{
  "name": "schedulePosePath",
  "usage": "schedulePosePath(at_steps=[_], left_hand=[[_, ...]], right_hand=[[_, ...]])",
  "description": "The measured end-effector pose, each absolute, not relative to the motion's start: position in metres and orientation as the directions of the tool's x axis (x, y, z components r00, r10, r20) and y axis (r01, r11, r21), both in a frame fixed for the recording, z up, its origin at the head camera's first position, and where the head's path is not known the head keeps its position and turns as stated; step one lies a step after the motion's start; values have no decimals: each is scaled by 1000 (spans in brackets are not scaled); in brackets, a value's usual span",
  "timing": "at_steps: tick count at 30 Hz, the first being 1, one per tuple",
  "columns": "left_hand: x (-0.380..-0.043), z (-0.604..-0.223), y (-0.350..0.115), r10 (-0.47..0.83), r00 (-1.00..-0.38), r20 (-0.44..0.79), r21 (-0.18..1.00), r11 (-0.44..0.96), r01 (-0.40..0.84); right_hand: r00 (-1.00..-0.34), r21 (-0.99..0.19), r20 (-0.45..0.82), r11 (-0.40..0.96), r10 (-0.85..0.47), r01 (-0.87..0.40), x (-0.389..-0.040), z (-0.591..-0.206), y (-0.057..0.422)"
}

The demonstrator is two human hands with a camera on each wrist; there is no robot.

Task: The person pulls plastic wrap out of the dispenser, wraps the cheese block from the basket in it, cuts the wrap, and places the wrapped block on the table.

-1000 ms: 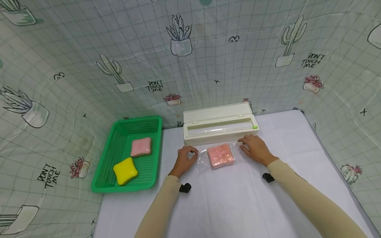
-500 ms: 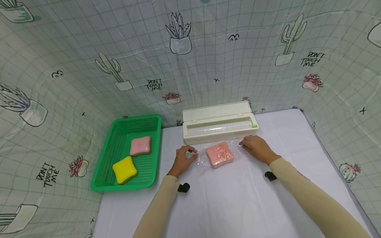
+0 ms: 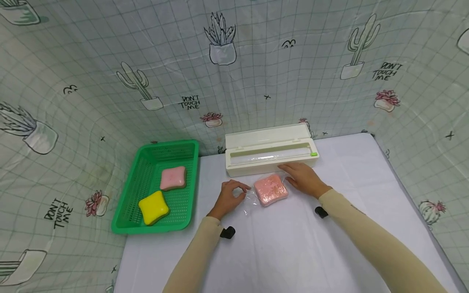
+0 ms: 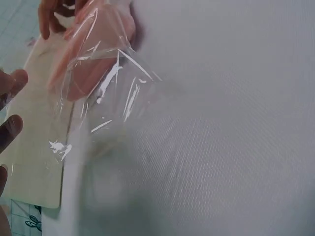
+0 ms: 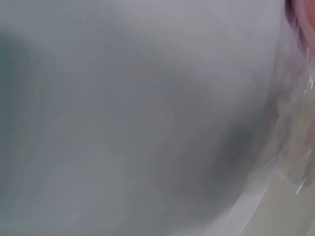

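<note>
A pink rounded-square block (image 3: pixel 271 189), which might be soap or a sponge, lies on the white tabletop in clear plastic film. The film's loose left end (image 3: pixel 250 200) spreads out flat and crinkled. Beside that end my left hand (image 3: pixel 230 197) is bent, thumb and forefinger close together but apart. In the left wrist view its fingers (image 4: pixel 12 128) stand clear of the film (image 4: pixel 113 93). My right hand (image 3: pixel 304 179) reaches over the film's right end with fingers extended, thumb near the block. The right wrist view is blurred, with film (image 5: pixel 295 128) at its right edge.
Behind the block stands a white film dispenser (image 3: pixel 271 166), lid raised, a roll inside. A green basket (image 3: pixel 190 203) on the left holds a pink block (image 3: pixel 173 178) and a yellow block (image 3: pixel 154 207). A patterned curtain (image 3: pixel 264 81) surrounds the table.
My right hand first drew slightly right, then came left toward the block, in front of the dispenser. My left hand shifted slightly right. The wrapped block has stayed nearly in place.
</note>
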State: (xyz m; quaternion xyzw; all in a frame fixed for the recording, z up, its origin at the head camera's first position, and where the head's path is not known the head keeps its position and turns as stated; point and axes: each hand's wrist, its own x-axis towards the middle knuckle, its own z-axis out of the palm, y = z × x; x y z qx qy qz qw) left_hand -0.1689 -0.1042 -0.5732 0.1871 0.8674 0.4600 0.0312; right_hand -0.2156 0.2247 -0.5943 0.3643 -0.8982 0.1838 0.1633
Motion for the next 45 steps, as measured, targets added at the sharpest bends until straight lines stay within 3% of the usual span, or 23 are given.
schedulePosePath(at_steps=[4,12,19,23,28,31,33,35,38,40,45], left_hand=[[-165,-568,-101,374,-921,106,803,514,301],[-163,-573,-107,321,-935,149,808,505,302],[-166,-584,-112,256,-947,195,798,520,305],[-168,-591,-114,311,-926,214,697,616,368],[-168,-595,-114,423,-855,300,455,725,518],[-169,-595,-113,463,-830,311,343,760,552],[-170,-594,-112,469,-834,292,316,775,547],[-171,-593,-111,457,-848,269,335,781,527],[-173,-590,-109,402,-887,229,452,763,462],[-173,-589,-107,357,-912,203,548,731,408],[-175,-585,-102,249,-961,116,729,636,253]], right_hand=[[-643,-172,434,643,-631,-746,-220,-593,217],[-690,-150,393,698,-608,-700,-218,-588,218],[-663,-96,397,690,-634,-717,-213,-588,225],[-599,-16,422,655,-680,-755,-209,-590,233],[-490,55,474,580,-732,-813,-204,-596,244],[-461,63,485,555,-743,-829,-201,-599,247],[-499,7,470,569,-728,-822,-198,-599,247],[-600,-121,421,613,-680,-781,-196,-598,247],[-776,-356,300,689,-555,-631,-195,-595,245],[-857,-453,209,730,-471,-512,-196,-592,244],[-918,-531,37,771,-394,-352,-203,-585,244]])
